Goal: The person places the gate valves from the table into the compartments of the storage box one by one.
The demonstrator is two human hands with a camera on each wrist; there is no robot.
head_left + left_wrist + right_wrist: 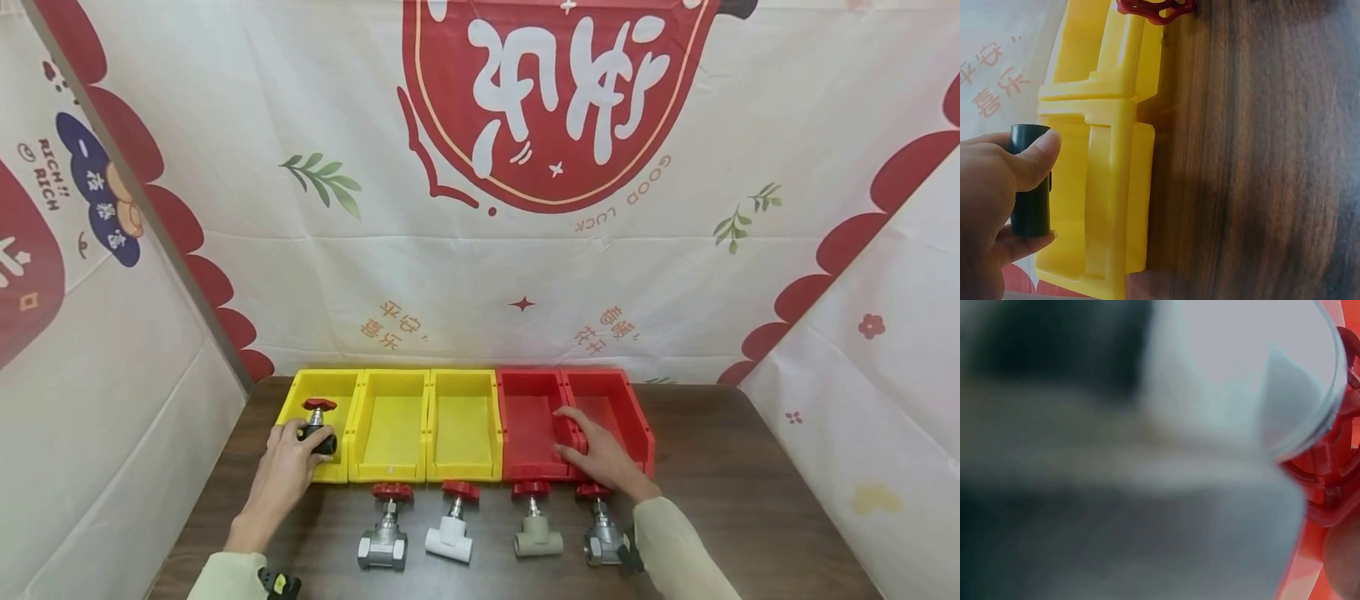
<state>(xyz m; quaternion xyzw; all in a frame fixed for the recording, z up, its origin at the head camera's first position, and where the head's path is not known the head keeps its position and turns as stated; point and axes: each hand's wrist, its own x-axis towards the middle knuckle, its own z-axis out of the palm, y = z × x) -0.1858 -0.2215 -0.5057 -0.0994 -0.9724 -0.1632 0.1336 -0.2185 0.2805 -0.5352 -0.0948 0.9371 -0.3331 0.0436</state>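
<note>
My left hand (281, 467) grips a black stop valve (318, 433) with a red handwheel, over the leftmost yellow bin (330, 372). In the left wrist view, the thumb lies across the valve's dark pipe body (1030, 212), and a fingertip shows at its lower end. Over the two red bins (529, 373) on the right, my right hand (606, 460) reaches with thumb and finger apart at the divider between them; nothing shows in its grasp. A red handwheel (1335, 481) appears at the right side of the right wrist view, most of which is blurred.
In front of the bins stand several valves with red handwheels: a silver one (383, 546), a white one (450, 539), a grey-beige one (537, 540) and another silver one (602, 543), partly behind the right sleeve. Printed cloth (480, 275) hangs behind the wooden table (720, 500).
</note>
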